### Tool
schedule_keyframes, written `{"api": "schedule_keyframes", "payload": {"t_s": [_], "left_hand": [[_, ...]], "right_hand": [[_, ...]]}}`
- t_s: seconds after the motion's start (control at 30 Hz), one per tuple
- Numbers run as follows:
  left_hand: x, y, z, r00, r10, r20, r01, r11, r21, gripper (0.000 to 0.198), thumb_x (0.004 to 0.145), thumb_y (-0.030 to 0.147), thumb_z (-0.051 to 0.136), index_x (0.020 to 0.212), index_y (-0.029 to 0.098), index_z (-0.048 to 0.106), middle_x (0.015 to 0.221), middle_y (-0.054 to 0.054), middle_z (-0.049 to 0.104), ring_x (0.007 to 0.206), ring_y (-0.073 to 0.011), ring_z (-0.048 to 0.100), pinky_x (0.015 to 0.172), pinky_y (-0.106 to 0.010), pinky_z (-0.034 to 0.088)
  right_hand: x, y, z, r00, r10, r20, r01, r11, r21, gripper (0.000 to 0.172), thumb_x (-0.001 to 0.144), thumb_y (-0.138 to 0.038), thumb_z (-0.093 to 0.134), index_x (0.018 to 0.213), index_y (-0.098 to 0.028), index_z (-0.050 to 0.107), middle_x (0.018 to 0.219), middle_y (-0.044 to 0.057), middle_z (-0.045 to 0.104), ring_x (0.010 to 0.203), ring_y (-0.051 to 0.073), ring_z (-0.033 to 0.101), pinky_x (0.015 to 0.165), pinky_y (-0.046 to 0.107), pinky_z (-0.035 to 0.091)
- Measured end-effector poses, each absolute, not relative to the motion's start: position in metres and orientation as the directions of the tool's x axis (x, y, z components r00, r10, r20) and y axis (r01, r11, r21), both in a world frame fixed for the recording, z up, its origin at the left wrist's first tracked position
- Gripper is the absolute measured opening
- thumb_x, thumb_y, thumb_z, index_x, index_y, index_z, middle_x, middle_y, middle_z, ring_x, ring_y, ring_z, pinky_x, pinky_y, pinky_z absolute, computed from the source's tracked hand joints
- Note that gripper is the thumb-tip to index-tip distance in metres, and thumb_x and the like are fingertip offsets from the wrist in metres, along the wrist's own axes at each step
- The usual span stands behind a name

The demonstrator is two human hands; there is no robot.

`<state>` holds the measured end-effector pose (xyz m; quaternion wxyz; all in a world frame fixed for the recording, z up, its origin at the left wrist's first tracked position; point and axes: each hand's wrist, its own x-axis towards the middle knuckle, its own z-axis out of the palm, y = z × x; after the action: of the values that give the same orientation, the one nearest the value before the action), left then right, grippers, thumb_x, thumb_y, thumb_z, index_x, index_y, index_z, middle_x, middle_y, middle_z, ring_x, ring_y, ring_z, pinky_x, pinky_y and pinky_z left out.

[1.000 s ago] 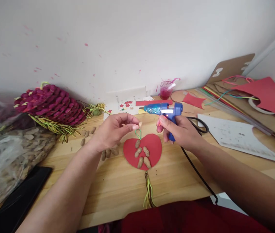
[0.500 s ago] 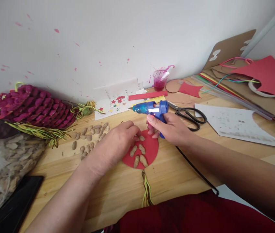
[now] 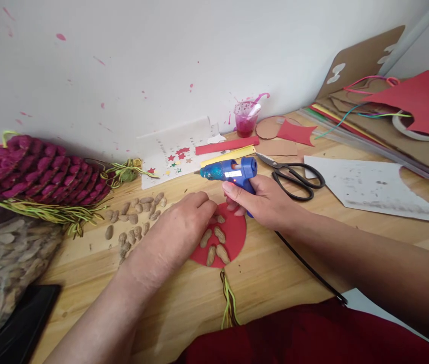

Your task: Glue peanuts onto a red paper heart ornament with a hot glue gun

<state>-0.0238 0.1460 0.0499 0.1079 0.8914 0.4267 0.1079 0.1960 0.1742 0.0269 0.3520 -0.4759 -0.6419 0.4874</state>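
My right hand is wrapped round the handle of a blue hot glue gun, whose nozzle points left above the wood table. Below it lies a red paper disc with several peanuts set on it in two rows. My left hand is closed at the disc's upper left, its fingertips pinched at a peanut; the hand hides part of that spot. A yarn tassel hangs from the disc's near edge. Loose peanuts are scattered left of my left hand.
Black-handled scissors lie right of the glue gun. Behind are a star sticker sheet, a cup of pink liquid and red paper scraps. At left are a purple peanut-covered craft and a bag of peanuts.
The view has shifted slightly. Both hands stay nearly in place over the red disc, the glue gun still in my right hand and my left fingers still at the upper peanut.
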Motion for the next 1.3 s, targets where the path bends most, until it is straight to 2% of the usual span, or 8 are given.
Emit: {"api": "schedule_keyframes", "payload": {"t_s": [0.4, 0.63, 0.83, 0.93, 1.07, 1.17, 1.3], "left_hand": [[-0.025, 0.146, 0.047, 0.632, 0.765, 0.124, 0.717, -0.637, 0.283, 0.019, 0.102, 0.013, 0.053, 0.086, 0.021, 0.059, 0.091, -0.004, 0.058, 0.077, -0.0188, 0.052, 0.071, -0.034, 0.04], [-0.023, 0.145, 0.051, 0.659, 0.748, 0.076, 0.73, -0.661, 0.17, 0.021, 0.106, 0.013, 0.047, 0.088, 0.018, 0.057, 0.092, -0.004, 0.057, 0.079, -0.0183, 0.055, 0.071, -0.033, 0.044], [-0.023, 0.144, 0.051, 0.657, 0.75, 0.08, 0.738, -0.661, 0.135, 0.021, 0.106, 0.012, 0.049, 0.088, 0.018, 0.058, 0.092, -0.004, 0.058, 0.078, -0.0181, 0.057, 0.07, -0.032, 0.047], [-0.024, 0.144, 0.054, 0.63, 0.775, 0.053, 0.755, -0.626, 0.194, 0.018, 0.104, 0.01, 0.05, 0.095, 0.019, 0.062, 0.094, -0.003, 0.061, 0.079, -0.0175, 0.06, 0.072, -0.031, 0.048], [-0.026, 0.148, 0.063, 0.547, 0.835, 0.064, 0.776, -0.534, 0.336, 0.019, 0.099, 0.008, 0.054, 0.105, 0.019, 0.069, 0.104, -0.004, 0.066, 0.083, -0.016, 0.064, 0.076, -0.03, 0.051], [-0.028, 0.153, 0.066, 0.503, 0.86, 0.085, 0.767, -0.49, 0.415, 0.021, 0.095, 0.007, 0.056, 0.102, 0.019, 0.072, 0.107, -0.004, 0.068, 0.089, -0.0165, 0.067, 0.083, -0.03, 0.054], [-0.027, 0.155, 0.063, 0.504, 0.861, 0.068, 0.761, -0.48, 0.436, 0.022, 0.094, 0.008, 0.057, 0.099, 0.021, 0.075, 0.107, -0.004, 0.068, 0.091, -0.0169, 0.068, 0.086, -0.032, 0.056]], "right_hand": [[0.196, 0.174, 0.025, -0.298, 0.954, -0.01, 0.278, 0.077, -0.957, 0.057, 0.095, -0.073, 0.058, 0.083, -0.019, 0.07, 0.076, 0.005, 0.072, 0.072, 0.018, 0.066, 0.065, 0.03, 0.052], [0.196, 0.175, 0.023, -0.293, 0.956, -0.009, 0.269, 0.073, -0.96, 0.058, 0.092, -0.076, 0.059, 0.086, -0.019, 0.07, 0.076, 0.004, 0.073, 0.07, 0.018, 0.068, 0.063, 0.03, 0.053], [0.197, 0.175, 0.023, -0.295, 0.955, -0.015, 0.277, 0.07, -0.958, 0.057, 0.092, -0.075, 0.059, 0.086, -0.02, 0.071, 0.077, 0.004, 0.074, 0.072, 0.019, 0.069, 0.064, 0.031, 0.054], [0.197, 0.175, 0.023, -0.297, 0.955, -0.013, 0.269, 0.07, -0.961, 0.055, 0.093, -0.074, 0.06, 0.086, -0.02, 0.071, 0.078, 0.004, 0.075, 0.071, 0.019, 0.07, 0.065, 0.031, 0.055], [0.196, 0.174, 0.026, -0.308, 0.95, -0.044, 0.231, 0.03, -0.972, 0.054, 0.093, -0.072, 0.061, 0.085, -0.019, 0.07, 0.078, 0.004, 0.075, 0.069, 0.018, 0.071, 0.063, 0.029, 0.056], [0.195, 0.173, 0.029, -0.313, 0.947, -0.068, 0.199, -0.004, -0.98, 0.051, 0.093, -0.07, 0.063, 0.084, -0.019, 0.069, 0.077, 0.004, 0.074, 0.069, 0.019, 0.072, 0.061, 0.028, 0.057], [0.194, 0.173, 0.029, -0.315, 0.947, -0.069, 0.188, -0.009, -0.982, 0.05, 0.093, -0.068, 0.064, 0.084, -0.019, 0.069, 0.077, 0.004, 0.073, 0.069, 0.019, 0.072, 0.061, 0.029, 0.058]]}}
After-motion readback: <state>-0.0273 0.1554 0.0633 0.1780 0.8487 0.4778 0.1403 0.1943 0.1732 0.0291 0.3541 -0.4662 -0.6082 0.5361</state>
